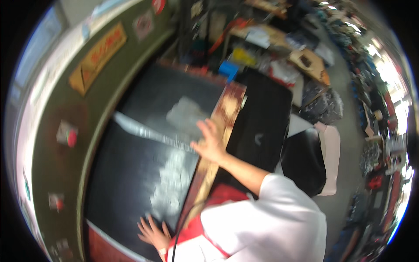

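On the black table [131,174], at its near edge: left hand [152,231], flat, fingers spread, pressing the dark top, gripping nothing. Farther up from that hand, a clear plastic sheet [174,174], crumpled and glinting, long axis running away from the near edge toward the far side. Across the sheet's upper part, a pale strip of film [144,130] slanting left. Right of the sheet, along the table's right edge, a patterned wooden rail [222,118]. Over that rail, right hand [210,142], open, fingers loose, touching the film's upper end; nearer the plastic than the left. Beyond the rail, a black mat [262,113]; cluttered benches behind.
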Action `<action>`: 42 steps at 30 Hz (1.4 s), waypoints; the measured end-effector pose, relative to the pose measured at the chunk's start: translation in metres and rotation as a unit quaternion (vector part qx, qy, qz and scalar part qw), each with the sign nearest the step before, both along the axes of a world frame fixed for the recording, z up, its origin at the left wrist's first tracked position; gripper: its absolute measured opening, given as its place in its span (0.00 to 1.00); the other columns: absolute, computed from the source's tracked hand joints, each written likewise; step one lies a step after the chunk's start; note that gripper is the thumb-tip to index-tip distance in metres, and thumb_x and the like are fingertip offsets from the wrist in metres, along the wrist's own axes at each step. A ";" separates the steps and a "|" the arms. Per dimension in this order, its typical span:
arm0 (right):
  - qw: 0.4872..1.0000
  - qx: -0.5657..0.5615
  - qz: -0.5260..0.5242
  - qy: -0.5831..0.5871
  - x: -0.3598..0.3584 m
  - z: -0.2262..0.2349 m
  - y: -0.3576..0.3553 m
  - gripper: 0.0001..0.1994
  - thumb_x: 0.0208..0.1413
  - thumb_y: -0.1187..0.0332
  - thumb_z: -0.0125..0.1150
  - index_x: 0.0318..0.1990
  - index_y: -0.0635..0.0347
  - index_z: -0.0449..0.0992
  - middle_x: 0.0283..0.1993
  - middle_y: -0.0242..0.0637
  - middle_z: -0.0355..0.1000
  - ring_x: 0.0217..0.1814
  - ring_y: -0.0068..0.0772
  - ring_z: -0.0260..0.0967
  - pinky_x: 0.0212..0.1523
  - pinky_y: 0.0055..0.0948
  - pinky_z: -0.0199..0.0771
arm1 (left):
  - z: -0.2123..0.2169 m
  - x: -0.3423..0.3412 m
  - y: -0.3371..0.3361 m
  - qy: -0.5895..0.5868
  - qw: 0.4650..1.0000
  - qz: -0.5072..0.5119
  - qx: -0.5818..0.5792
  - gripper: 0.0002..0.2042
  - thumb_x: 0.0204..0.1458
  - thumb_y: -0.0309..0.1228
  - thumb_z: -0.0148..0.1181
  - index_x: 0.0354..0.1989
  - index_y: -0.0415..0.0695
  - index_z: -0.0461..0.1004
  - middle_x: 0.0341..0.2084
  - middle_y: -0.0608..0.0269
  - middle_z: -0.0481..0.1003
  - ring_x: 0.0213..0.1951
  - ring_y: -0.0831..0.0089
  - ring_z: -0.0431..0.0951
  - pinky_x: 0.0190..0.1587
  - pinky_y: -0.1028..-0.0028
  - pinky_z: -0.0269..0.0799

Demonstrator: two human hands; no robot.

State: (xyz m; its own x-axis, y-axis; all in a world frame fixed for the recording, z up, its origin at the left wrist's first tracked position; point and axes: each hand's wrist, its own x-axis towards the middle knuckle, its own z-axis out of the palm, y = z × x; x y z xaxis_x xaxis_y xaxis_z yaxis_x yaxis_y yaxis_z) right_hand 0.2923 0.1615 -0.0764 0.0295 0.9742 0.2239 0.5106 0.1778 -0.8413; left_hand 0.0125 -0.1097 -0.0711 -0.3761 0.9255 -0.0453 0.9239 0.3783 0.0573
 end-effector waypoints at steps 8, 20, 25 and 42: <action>0.640 -0.510 0.072 0.570 -0.031 -0.010 -0.089 0.12 0.61 0.67 0.60 0.48 0.59 0.68 0.45 0.37 0.70 0.50 0.36 0.69 0.56 0.37 0.68 | 0.020 0.048 0.116 -0.197 0.946 -0.130 0.224 0.16 0.48 0.28 0.64 0.47 0.39 0.75 0.41 0.51 0.73 0.43 0.54 0.72 0.46 0.64 0.70; 0.643 -0.451 0.142 0.603 -0.076 -0.019 -0.070 0.25 0.70 0.55 0.32 0.63 0.66 0.57 0.64 0.54 0.61 0.64 0.49 0.61 0.66 0.45 0.57 | 0.004 0.064 0.176 -0.368 0.907 -0.061 0.196 0.16 0.52 0.38 0.61 0.41 0.37 0.78 0.30 0.51 0.75 0.33 0.53 0.77 0.36 0.63 0.71; 0.650 -0.436 0.050 0.621 -0.085 -0.024 -0.060 0.26 0.71 0.55 0.28 0.63 0.70 0.56 0.63 0.57 0.62 0.67 0.55 0.59 0.67 0.49 0.59 | 0.036 0.006 0.203 -0.530 0.750 0.173 0.354 0.18 0.62 0.42 0.50 0.34 0.39 0.79 0.22 0.58 0.76 0.25 0.68 0.71 0.37 0.71 0.67; 0.649 -0.485 0.128 0.571 -0.106 -0.020 -0.138 0.16 0.66 0.60 0.51 0.55 0.57 0.66 0.52 0.40 0.70 0.57 0.41 0.67 0.59 0.45 0.64 | 0.020 0.035 0.091 -0.191 0.927 -0.186 0.263 0.24 0.49 0.33 0.63 0.54 0.38 0.70 0.32 0.52 0.69 0.37 0.54 0.68 0.41 0.63 0.67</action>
